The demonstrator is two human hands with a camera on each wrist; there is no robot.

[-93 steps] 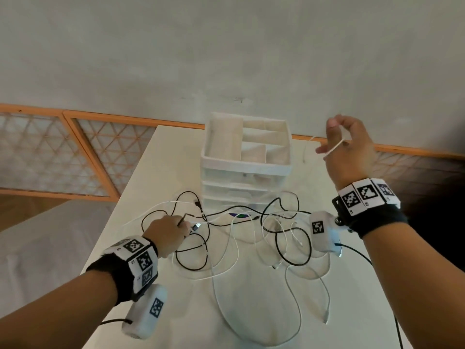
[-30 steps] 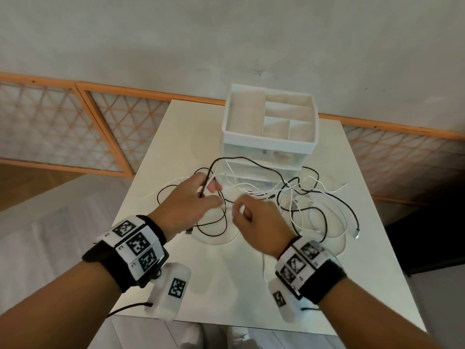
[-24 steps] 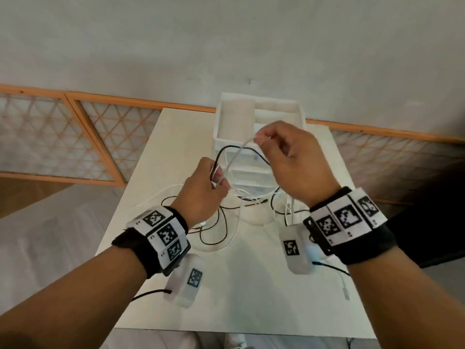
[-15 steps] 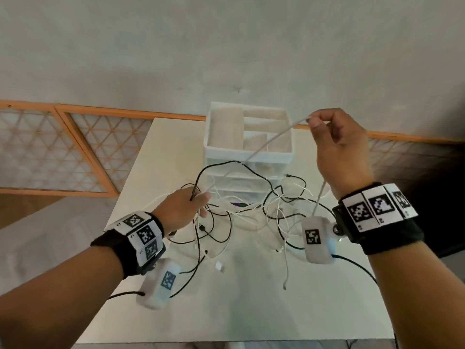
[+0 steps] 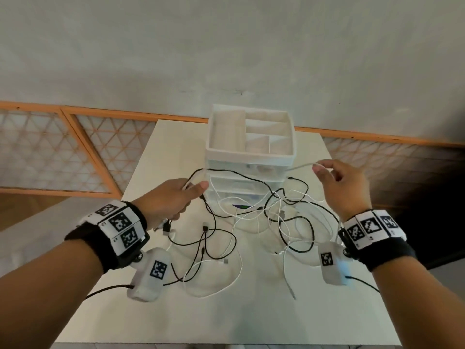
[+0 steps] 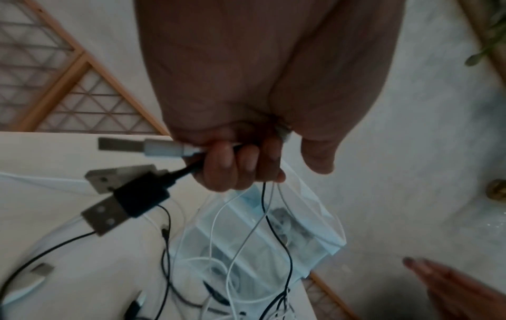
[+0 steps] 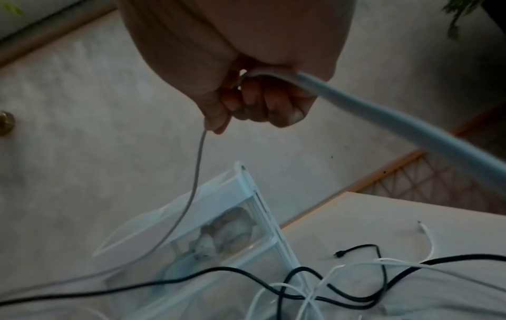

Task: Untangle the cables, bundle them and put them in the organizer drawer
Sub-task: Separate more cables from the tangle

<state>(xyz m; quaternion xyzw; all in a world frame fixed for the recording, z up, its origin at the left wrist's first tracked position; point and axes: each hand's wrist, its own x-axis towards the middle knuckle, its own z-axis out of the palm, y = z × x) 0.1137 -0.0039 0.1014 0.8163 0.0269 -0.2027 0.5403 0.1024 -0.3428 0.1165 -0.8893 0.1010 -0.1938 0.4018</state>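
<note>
A tangle of black and white cables (image 5: 251, 220) lies on the white table in front of the white organizer (image 5: 250, 149), whose drawers are closed. My left hand (image 5: 173, 197) is raised left of the organizer and grips several cable ends; a white USB plug (image 6: 153, 147) and black USB plugs (image 6: 134, 197) stick out of the fist. My right hand (image 5: 339, 182) is raised at the right and pinches one white cable (image 7: 191, 194), which stretches across the organizer's front towards the left hand.
The organizer's top tray (image 5: 221, 129) has several bare compartments. The table (image 5: 226, 318) ends close to my body. A wall with an orange-framed lattice (image 5: 75, 152) stands behind. Loose cable ends lie near the table's middle (image 5: 225, 260).
My right hand has come down and moved right, still holding the white cable. My left hand has risen slightly with its cable ends. The view has shifted.
</note>
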